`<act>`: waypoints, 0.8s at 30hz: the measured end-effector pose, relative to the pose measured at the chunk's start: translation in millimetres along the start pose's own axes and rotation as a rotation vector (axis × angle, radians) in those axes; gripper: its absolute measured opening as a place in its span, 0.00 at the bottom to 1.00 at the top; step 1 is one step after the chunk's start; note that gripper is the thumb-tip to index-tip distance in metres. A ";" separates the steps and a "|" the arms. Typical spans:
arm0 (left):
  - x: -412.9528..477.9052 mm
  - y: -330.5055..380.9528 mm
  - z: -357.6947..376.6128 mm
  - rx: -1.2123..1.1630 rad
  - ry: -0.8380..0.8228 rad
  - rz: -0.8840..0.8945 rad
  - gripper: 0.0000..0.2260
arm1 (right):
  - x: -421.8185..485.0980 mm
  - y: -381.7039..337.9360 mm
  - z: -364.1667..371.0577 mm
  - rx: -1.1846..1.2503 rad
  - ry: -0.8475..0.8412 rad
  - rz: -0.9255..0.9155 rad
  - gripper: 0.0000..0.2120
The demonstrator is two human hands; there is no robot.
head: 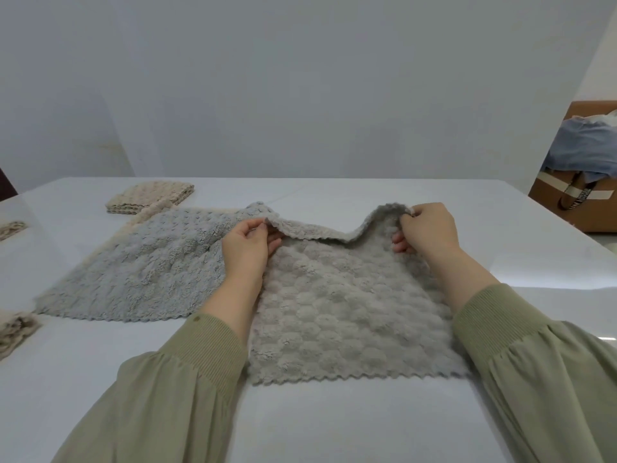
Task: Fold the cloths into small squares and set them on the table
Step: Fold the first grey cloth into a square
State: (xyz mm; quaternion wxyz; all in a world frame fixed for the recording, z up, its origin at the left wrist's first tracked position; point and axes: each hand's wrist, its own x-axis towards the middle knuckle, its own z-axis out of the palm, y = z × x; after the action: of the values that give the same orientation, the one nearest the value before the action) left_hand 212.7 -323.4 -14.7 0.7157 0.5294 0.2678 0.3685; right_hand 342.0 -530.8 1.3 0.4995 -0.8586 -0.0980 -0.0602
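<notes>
A taupe cloth [350, 315] lies spread on the white table [334, 422], its scalloped hem close to the near edge, about midway along it. The left hand [248, 243] pinches the cloth's far left corner between thumb and curled fingers, and the right hand [425, 228] pinches the far right corner the same way. Both corners are lifted off the table, so the far hem sags between them. The rest of the cloth stays flat.

Toward the left edge, a blue-grey cloth [150, 262] lies open and flat, its right side tucked under the taupe one. A beige cloth [152, 212] shows beneath it along its far and left sides (only a thin border is visible). Near the far left corner sits a folded beige stack [150, 198]. Two more folded beige cloths [16, 329] [11, 228] are cut off at the left edge. Beyond the right edge stands a cardboard box [574, 202] holding blue fabric.
</notes>
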 end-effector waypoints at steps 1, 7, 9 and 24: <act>1.6 -0.4 -0.3 0.006 0.007 0.032 0.07 | 1.4 -2.7 -0.3 0.034 0.045 -0.042 0.13; -0.2 0.9 -2.8 -0.121 0.005 0.044 0.08 | -11.3 -13.1 7.4 0.171 0.182 -0.305 0.16; -3.2 2.4 -4.8 -0.126 -0.014 0.013 0.06 | -16.0 2.5 15.0 0.109 0.200 -0.285 0.15; -61.5 18.2 -20.4 0.104 -0.169 -0.123 0.07 | -40.0 10.8 -6.9 0.311 0.342 0.051 0.21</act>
State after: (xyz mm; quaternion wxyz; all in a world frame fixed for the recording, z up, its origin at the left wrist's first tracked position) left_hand 156.5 -358.8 -3.8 0.7283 0.5777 0.2573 0.2638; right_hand 305.5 -546.4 -12.4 0.6364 -0.7508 0.0017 -0.1766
